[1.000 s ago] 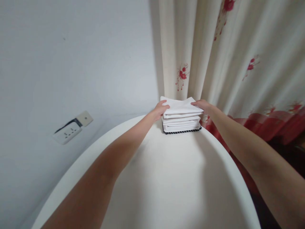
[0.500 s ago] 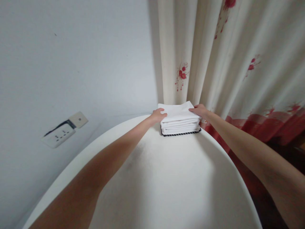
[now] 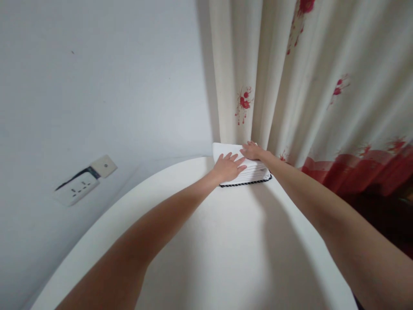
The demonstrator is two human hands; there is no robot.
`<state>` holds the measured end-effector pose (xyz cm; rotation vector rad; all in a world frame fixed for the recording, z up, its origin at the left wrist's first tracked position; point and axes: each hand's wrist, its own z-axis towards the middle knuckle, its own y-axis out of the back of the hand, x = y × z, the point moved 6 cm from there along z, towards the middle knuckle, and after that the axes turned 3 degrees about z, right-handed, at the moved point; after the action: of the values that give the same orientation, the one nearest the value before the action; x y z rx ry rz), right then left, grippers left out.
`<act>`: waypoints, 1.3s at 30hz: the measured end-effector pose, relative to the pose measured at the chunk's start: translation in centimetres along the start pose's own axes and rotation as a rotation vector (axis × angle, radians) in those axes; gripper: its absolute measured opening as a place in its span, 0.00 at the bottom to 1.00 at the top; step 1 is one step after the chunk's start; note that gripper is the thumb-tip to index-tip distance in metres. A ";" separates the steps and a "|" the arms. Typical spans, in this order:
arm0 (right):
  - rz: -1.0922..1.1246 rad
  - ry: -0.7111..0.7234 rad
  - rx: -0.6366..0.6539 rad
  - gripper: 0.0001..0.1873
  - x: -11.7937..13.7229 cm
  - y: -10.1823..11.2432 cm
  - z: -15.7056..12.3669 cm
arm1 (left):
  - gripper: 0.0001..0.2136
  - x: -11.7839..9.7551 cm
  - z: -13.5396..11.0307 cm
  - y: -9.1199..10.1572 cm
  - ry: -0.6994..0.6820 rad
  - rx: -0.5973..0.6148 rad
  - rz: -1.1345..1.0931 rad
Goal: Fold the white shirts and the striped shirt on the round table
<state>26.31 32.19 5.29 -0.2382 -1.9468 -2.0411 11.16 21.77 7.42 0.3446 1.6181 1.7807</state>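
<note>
A stack of folded white cloths [image 3: 254, 174] lies at the far end of the round white table [image 3: 222, 241], with a black-and-white patterned edge [image 3: 247, 184] showing along its bottom. My left hand [image 3: 228, 167] rests on the front left of the top cloth, fingers spread. On the back right of the same stack lies my right hand [image 3: 251, 150], its fingers stretched out over the cloth. Both hands press on the stack from above and grip nothing. Parts of the top cloth are hidden beneath them.
A pale wall [image 3: 129, 86] borders the table on the left, with a wall socket [image 3: 79, 188] and a small square plate [image 3: 105, 165] on it. A cream curtain with red flowers [image 3: 267, 77] hangs right behind the stack.
Both hands have moved from the sides of the stack inward onto its top. The left fingers have spread and the right hand now lies flatter. The top cloth looks pressed lower.
</note>
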 end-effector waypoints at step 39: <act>0.189 0.324 -0.197 0.28 20.5 -8.9 -28.6 | 0.27 1.0 -28.6 -1.8 0.252 0.104 0.186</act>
<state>6.71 1.78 1.82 -0.1191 -1.4775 -2.0029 -6.65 0.53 0.20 0.3376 1.9134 1.9460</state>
